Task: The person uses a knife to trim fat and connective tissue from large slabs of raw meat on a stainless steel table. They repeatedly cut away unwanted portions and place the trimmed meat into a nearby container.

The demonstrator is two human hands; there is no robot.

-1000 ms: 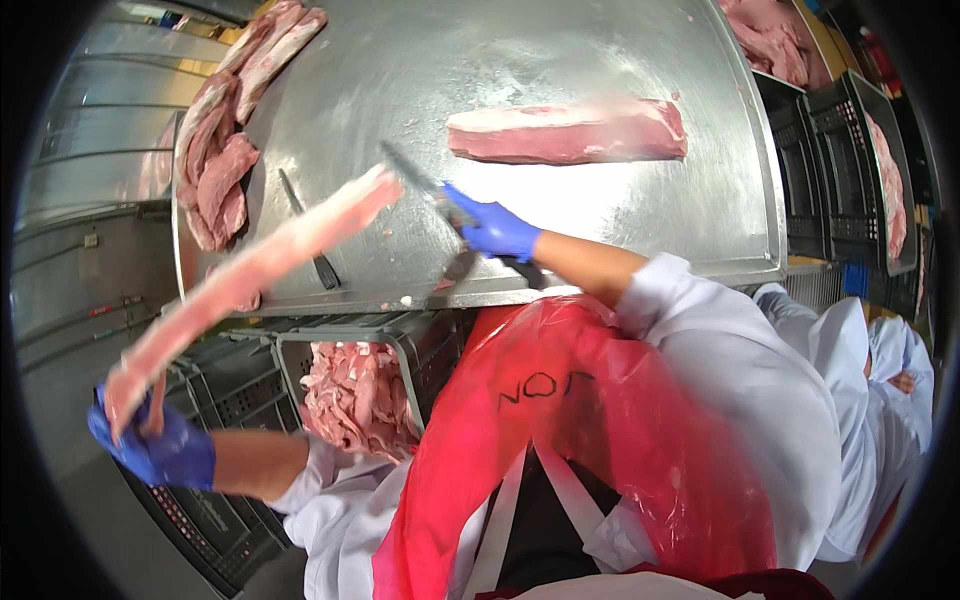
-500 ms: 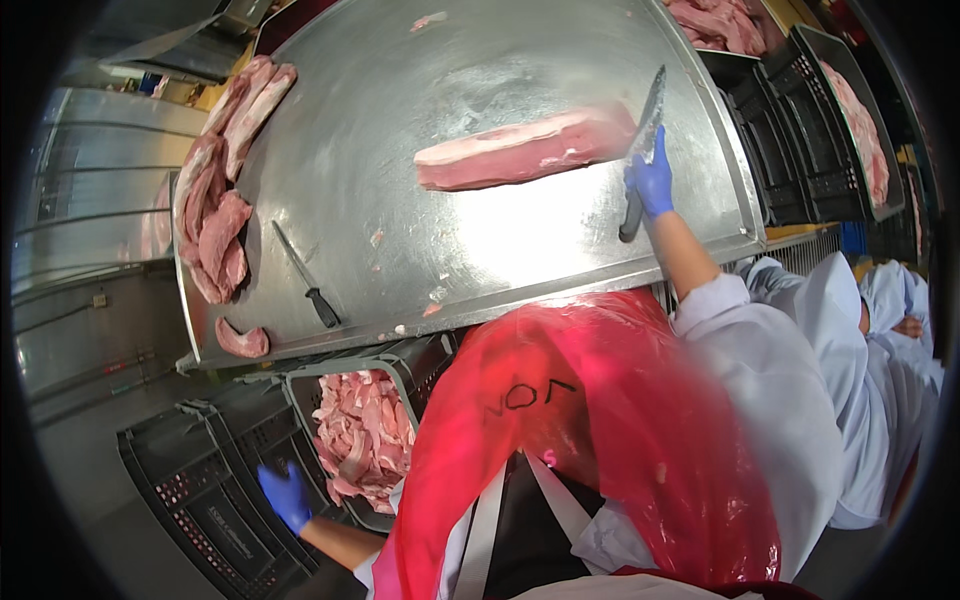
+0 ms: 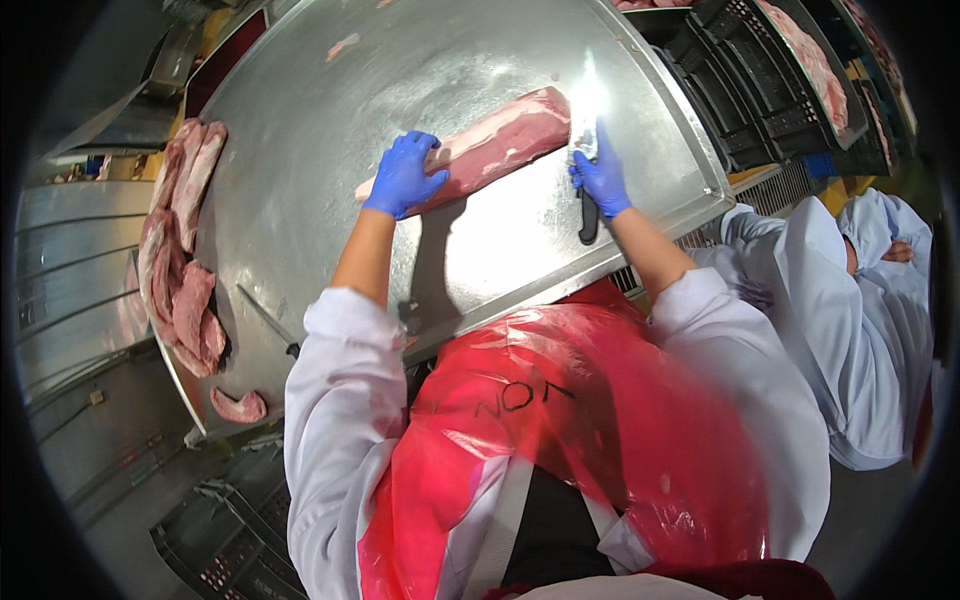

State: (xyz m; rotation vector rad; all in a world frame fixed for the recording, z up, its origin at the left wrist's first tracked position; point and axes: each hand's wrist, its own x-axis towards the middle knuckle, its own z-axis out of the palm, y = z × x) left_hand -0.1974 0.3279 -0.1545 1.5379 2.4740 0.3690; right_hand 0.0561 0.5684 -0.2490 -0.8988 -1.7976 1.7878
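The fingers of the left blue-gloved hand (image 3: 403,178) lie over the left end of a long pink slab of raw meat (image 3: 500,145), the thumb spread apart; the right blue-gloved hand (image 3: 600,180) has its fingers wrapped round the black-handled steel knife (image 3: 583,130), just beside the slab's right end; the slab rests on the shiny metal tabletop (image 3: 300,200); along its left edge lie reddish meat pieces (image 3: 190,300).
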